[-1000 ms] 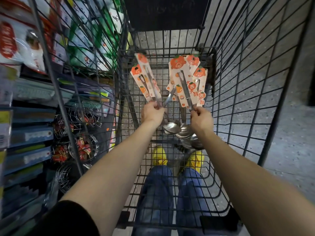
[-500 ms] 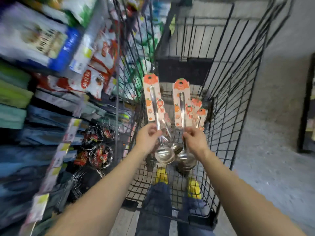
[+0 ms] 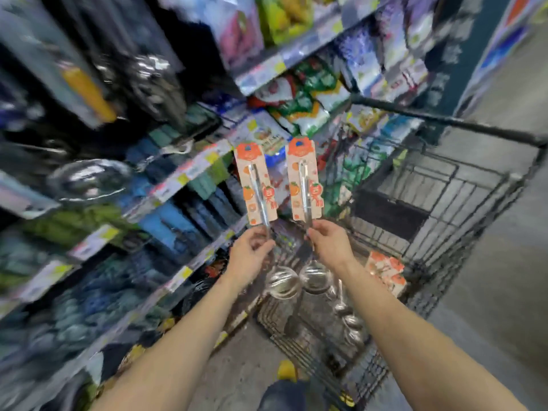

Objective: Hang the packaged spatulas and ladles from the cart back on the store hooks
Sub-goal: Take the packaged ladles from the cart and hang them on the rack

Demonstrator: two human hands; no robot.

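Lifted clear of the cart (image 3: 462, 185) since a second ago. Left hand (image 3: 250, 253) gripped the left ladle (image 3: 256, 185), right hand (image 3: 327, 246) the right ladle (image 3: 305, 182) — both mid-frame, facing the shelves (image 3: 184, 176) at left. Hooks next, likely; more packs (image 3: 385, 269) remained in the cart.

Premises: retail shop, household-goods aisle. Evidence: tiered shelves (image 3: 261, 69) with price labels (image 3: 189, 170) along the front edges, stocked with bagged goods (image 3: 299, 108) and blurred metal kitchenware (image 3: 89, 182). Also a black wire shopping cart (image 3: 462, 185) on a grey floor (image 3: 504, 292), holding carded ladles (image 3: 385, 271).
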